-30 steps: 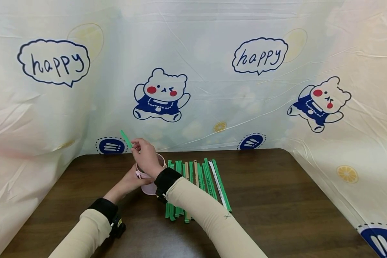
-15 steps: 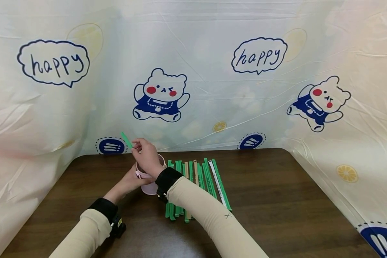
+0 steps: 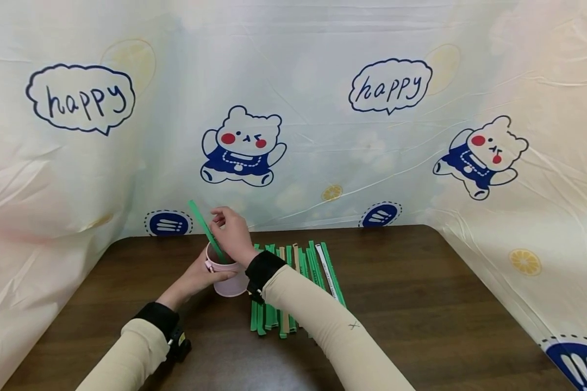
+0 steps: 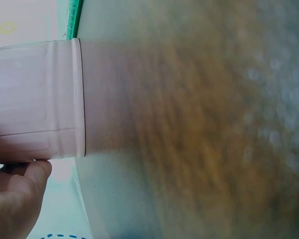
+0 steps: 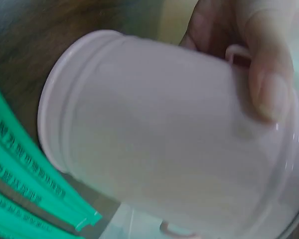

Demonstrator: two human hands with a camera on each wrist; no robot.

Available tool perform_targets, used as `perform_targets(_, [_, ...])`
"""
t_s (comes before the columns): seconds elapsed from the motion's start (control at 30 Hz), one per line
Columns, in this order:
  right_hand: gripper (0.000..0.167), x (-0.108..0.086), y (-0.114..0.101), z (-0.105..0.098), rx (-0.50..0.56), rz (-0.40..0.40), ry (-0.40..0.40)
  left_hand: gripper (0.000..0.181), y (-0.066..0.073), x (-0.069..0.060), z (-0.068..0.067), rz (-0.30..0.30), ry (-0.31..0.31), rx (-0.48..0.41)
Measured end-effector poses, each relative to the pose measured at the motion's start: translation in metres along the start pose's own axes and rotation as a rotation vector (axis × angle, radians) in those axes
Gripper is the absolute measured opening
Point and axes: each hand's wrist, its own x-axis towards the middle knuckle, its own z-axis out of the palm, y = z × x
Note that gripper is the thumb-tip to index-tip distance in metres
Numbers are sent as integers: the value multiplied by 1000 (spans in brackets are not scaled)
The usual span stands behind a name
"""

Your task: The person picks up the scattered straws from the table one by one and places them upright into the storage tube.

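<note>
My left hand (image 3: 199,276) holds a small pale pink pail (image 3: 230,287) near its rim on the table. The thumb lies across the pail's near side, as the right wrist view also shows. A slim green wrapped stick (image 3: 201,220) leans inside the pail, its upper end sticking out to the upper left. Right beside that stick, above the rim, is my right hand (image 3: 236,234), fingers loosely bent and not seen gripping it. The stick's lower end is hidden in the pail. Several green wrapped sticks (image 5: 27,164) with printed lettering lie just right of the pail.
Among the row of sticks are tan ones (image 3: 282,255) and a white one (image 3: 325,263), partly covered by the right sleeve (image 3: 318,320). The brown table (image 3: 420,304) ends at a printed curtain (image 3: 323,152) behind and on both sides.
The green stick has dropped lower into the pail and now leans there. My right hand has shifted right, away from it, with its grip released. My left hand keeps its hold on the pail.
</note>
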Motion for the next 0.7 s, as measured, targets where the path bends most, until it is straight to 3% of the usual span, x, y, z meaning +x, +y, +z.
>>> perform_targets(0.2, [30,2,14,-15,-9,-2,15,95,0,-1,2,-23,20,7])
perform_targets(0.47, [29,8,36,-49,-34,10,72,87,0,-1,4,37,40,-21])
perform_targets(0.7, [31,8,71,-83,8,76,108,86,-1,-1,2,31,35,-28])
